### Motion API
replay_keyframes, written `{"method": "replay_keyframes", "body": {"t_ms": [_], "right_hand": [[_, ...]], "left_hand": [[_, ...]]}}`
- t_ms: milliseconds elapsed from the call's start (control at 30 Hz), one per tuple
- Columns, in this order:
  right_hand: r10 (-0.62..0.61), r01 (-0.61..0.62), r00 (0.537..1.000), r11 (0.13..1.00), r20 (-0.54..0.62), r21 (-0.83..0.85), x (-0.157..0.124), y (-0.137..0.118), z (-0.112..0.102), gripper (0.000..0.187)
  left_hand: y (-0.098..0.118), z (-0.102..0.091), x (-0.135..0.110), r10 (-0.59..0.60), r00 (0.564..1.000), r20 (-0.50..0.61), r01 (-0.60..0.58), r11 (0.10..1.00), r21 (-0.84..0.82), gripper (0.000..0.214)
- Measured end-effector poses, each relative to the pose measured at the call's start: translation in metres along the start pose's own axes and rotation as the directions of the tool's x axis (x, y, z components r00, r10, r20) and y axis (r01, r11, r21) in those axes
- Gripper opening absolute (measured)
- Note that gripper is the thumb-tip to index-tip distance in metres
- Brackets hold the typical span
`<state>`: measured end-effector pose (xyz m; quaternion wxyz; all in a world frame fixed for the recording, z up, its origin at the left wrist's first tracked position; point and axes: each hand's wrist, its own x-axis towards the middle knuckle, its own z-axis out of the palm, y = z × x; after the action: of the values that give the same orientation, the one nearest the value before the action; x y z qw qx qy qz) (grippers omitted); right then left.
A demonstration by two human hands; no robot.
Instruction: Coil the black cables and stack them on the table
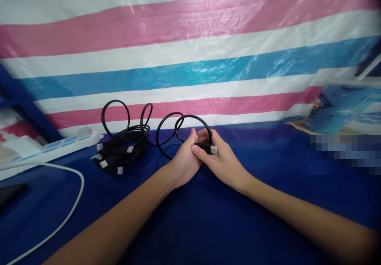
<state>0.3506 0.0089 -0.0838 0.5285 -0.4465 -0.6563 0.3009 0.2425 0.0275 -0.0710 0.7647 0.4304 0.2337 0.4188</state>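
Both hands meet at the middle of the view, around a black cable that has a plug with a pale grey tip. My right hand is closed on this plug, its thumb lying along the near side. Pressed against it from the left, my left hand is closed round the cable; its fingertips are partly hidden. Behind the hands the cable rises in loose loops and runs left towards a coiled bundle of black cables. Several pale-tipped plugs stick out at the bundle's near side.
A white power strip with a white adapter lies at the left. A white cord curves across the blue table near a dark flat object. Striped sheeting hangs behind; a blue printed picture stands right.
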Motion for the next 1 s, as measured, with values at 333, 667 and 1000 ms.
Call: {"method": "replay_keyframes", "body": {"t_ms": [333, 667, 1000], "right_hand": [[0.224, -0.296, 0.953, 0.833, 0.206, 0.467, 0.015, 0.010, -0.018, 0.018], [0.292, -0.368, 0.930, 0.749, 0.224, 0.552, 0.017, 0.010, -0.023, 0.026], [0.283, -0.422, 0.895, 0.786, 0.345, 0.452, 0.012, -0.005, -0.015, 0.033]], "left_hand": [[-0.007, -0.025, 0.009, 0.483, 0.855, -0.187, -0.281, 0.736, 0.616, 0.020], [0.011, -0.045, -0.007, 0.557, 0.648, 0.520, -0.462, -0.256, 0.849, 0.035], [0.010, -0.046, 0.004, 0.474, 0.877, -0.083, -0.329, 0.716, 0.616, 0.075]]}}
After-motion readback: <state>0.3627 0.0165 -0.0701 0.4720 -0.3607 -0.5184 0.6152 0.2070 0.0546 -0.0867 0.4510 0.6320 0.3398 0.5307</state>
